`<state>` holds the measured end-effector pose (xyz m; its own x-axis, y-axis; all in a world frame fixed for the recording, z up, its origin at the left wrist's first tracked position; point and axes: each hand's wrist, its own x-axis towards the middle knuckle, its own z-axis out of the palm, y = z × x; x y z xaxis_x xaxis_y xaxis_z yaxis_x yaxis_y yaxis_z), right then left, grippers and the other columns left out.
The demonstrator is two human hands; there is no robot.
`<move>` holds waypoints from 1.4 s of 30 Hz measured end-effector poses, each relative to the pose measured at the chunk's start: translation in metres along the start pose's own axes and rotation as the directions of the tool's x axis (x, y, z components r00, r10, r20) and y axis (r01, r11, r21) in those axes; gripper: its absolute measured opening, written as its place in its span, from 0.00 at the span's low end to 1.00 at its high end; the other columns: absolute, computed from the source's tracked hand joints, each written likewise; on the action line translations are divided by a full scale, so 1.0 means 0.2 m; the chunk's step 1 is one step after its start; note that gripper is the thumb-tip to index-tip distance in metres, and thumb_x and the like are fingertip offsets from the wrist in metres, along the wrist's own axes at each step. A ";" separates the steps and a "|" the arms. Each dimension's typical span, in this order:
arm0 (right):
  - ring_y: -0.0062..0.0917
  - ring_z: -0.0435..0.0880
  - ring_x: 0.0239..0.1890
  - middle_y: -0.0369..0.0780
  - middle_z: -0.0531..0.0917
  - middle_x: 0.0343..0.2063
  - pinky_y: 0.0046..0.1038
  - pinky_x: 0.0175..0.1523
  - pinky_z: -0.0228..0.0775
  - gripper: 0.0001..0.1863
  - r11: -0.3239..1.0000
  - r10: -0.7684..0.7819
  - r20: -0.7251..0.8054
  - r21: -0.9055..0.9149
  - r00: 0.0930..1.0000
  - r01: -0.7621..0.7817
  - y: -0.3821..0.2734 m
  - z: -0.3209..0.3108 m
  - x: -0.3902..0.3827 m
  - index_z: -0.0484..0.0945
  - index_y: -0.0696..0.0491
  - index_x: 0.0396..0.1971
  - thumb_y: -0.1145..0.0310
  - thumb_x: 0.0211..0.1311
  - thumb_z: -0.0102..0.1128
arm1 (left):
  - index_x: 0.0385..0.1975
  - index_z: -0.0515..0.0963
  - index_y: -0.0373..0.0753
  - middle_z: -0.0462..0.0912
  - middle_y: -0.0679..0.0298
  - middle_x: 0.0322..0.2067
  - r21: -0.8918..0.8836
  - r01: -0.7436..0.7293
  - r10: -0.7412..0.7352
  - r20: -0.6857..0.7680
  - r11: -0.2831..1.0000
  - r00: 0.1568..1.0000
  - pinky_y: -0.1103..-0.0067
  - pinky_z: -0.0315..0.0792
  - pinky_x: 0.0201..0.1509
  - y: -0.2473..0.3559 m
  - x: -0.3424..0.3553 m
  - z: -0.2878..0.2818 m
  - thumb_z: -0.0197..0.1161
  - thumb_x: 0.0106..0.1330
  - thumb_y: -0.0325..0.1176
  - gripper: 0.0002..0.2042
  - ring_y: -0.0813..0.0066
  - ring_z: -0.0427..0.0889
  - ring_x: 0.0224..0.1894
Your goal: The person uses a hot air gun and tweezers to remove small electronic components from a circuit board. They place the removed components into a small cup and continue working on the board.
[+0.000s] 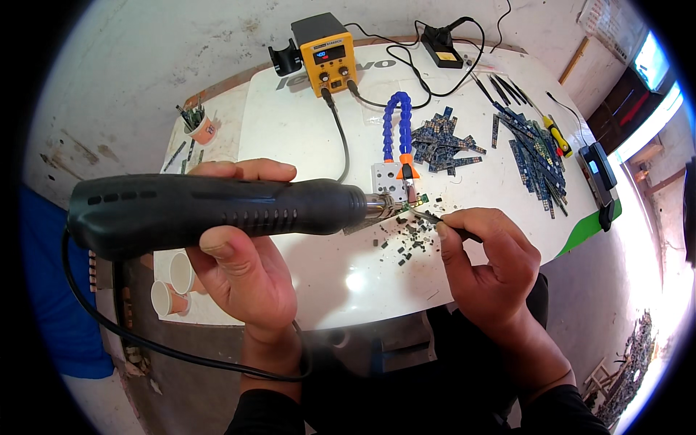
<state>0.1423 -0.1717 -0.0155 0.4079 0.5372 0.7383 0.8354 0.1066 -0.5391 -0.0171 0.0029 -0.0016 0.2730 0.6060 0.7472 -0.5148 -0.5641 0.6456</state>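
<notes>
My left hand (246, 275) is closed round a black hot-air gun (210, 214), its metal nozzle (380, 206) pointing right at a small green circuit board (420, 200). My right hand (489, 261) pinches thin tweezers (429, 217), whose tips are at that board. A blue segmented flexible arm (392, 130) with an orange clamp (406, 166) rises from a metal base (386, 177) beside the board. Small dark loose chips (406, 246) are scattered on the white table (341, 283) below the tool tips.
A yellow station (330, 61) with cables and a soldering-iron stand (442, 47) stand at the back. Piles of board strips (533, 163), a yellow-handled screwdriver (558, 138) and an upright device (598, 174) are right. Paper cups (170, 297) and a strip-filled cup (199, 129) are left.
</notes>
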 end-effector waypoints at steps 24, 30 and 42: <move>0.35 0.87 0.30 0.45 0.86 0.29 0.28 0.38 0.80 0.08 0.999 -0.004 0.024 0.040 1.000 0.003 0.00 0.00 -0.01 0.83 0.60 0.33 0.85 0.53 0.70 | 0.61 0.67 0.31 0.82 0.44 0.46 0.003 -0.008 0.008 -0.004 1.000 1.000 0.74 0.75 0.56 0.00 0.00 0.00 0.44 0.81 0.55 0.29 0.67 0.82 0.46; 0.34 0.87 0.30 0.45 0.86 0.29 0.27 0.37 0.79 0.09 0.999 0.006 0.012 0.041 1.000 -0.007 0.01 0.01 0.00 0.83 0.60 0.34 0.85 0.53 0.69 | 0.60 0.67 0.31 0.83 0.45 0.46 0.000 -0.005 0.005 -0.032 1.000 0.999 0.74 0.76 0.54 0.00 0.00 0.00 0.45 0.81 0.55 0.29 0.67 0.82 0.45; 0.32 0.87 0.29 0.45 0.87 0.30 0.27 0.36 0.79 0.10 0.996 0.009 0.029 0.094 1.000 -0.012 0.02 0.00 -0.01 0.82 0.60 0.35 0.86 0.53 0.70 | 0.60 0.67 0.31 0.82 0.45 0.45 0.003 -0.006 0.006 -0.017 1.000 1.000 0.74 0.75 0.54 0.00 0.00 0.00 0.44 0.81 0.55 0.28 0.67 0.81 0.45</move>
<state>0.1443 -0.1713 -0.0184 0.4047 0.5618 0.7215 0.7923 0.1784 -0.5834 -0.0177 0.0032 -0.0007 0.2559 0.6123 0.7481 -0.5136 -0.5695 0.6418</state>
